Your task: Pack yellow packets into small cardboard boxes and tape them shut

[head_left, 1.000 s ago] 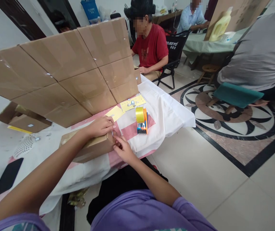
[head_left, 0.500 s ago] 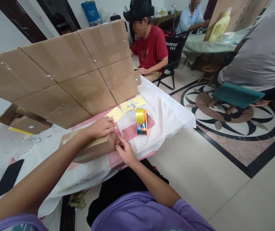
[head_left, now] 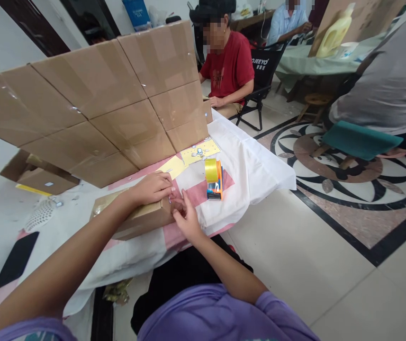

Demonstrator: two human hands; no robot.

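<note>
A small brown cardboard box [head_left: 153, 220] lies lengthwise near the front edge of the table. Across its top rests my left hand [head_left: 155, 188], its fingers bent over the right end of the box and gripping there. My right hand [head_left: 188, 220] is beside that same end, thumb and forefinger apart, with the fingertips close to those of my left hand. Whether a small piece sits between the two hands I cannot tell. An orange tape dispenser [head_left: 219, 180] with a roll of yellowish tape [head_left: 210, 170] stands to the right of the box.
A tall wall of taped cardboard boxes [head_left: 117, 94] stands along the back of the table. Yellow sheets [head_left: 201, 151] with small bits lie before it. An open box [head_left: 48, 180] and a black phone-like slab [head_left: 16, 260] are at left. A person in red [head_left: 229, 66] sits beyond.
My right forefinger has lifted and spread away from the thumb. My left hand stays on the box. The whole view has shifted slightly.
</note>
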